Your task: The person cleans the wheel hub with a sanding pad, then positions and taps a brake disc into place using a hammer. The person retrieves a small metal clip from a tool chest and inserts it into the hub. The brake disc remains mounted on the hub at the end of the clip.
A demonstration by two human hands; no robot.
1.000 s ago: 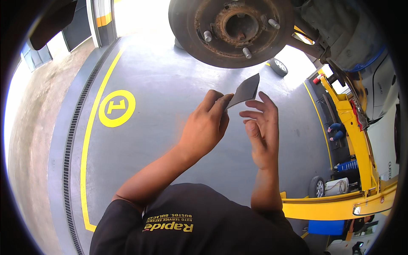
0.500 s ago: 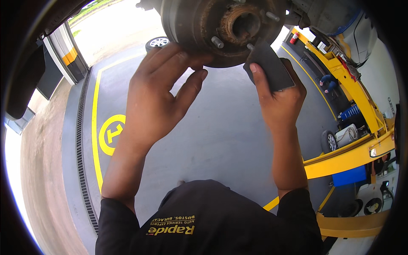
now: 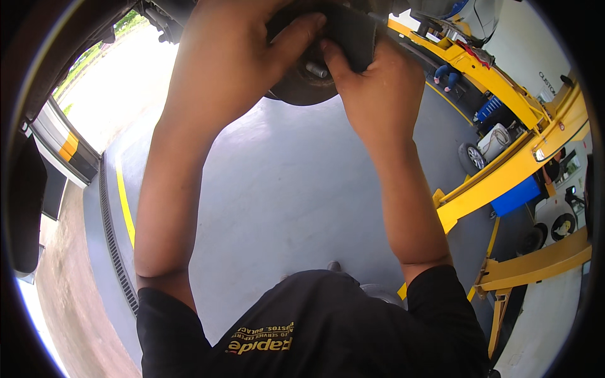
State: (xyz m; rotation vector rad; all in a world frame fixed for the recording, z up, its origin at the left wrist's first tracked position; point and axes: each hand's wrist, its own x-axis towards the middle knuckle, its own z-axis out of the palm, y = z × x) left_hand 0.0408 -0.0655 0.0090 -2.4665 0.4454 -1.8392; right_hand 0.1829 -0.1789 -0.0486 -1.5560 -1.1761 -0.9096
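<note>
both hands have risen to the brake disc (image 3: 302,88), left hand (image 3: 233,57) and right hand (image 3: 378,82) pinching the dark pad (image 3: 350,31).

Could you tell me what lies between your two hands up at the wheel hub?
In the head view, a dark flat pad sits between the left hand and right hand, pinched by both against the wheel hub.

Dark flat pad (image 3: 350,31) held against the rusty brake disc (image 3: 302,88).
</note>
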